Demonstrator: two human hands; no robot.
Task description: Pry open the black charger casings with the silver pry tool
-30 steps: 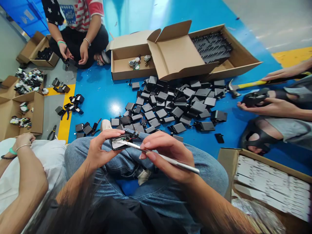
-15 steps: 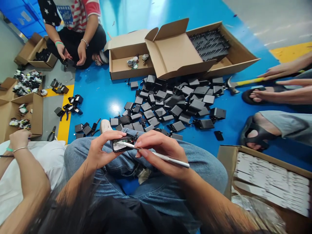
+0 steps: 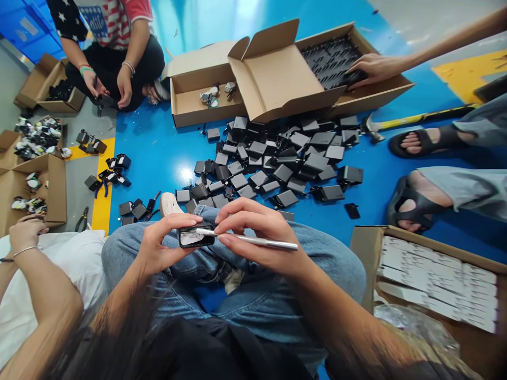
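Over my crossed legs in jeans, my left hand (image 3: 160,245) grips a small black adapter case (image 3: 195,237) with its white inside showing. My right hand (image 3: 259,235) pinches a thin silver metal tool (image 3: 261,241) like a pen, and its tip rests on the case's open face. Both hands sit close together, just in front of a heap of black adapter cases (image 3: 277,158) on the blue floor.
Two open cardboard boxes (image 3: 277,79) stand beyond the heap; another person's hand (image 3: 374,67) reaches into the right one. A hammer (image 3: 400,124) and sandalled feet (image 3: 415,208) lie at right. A box of white parts (image 3: 435,274) sits near right. Other people sit at left and far left.
My hands have kept the case and tool, with the tool now lying flatter. The person at right lifted a hand from the hammer and reached into the box.
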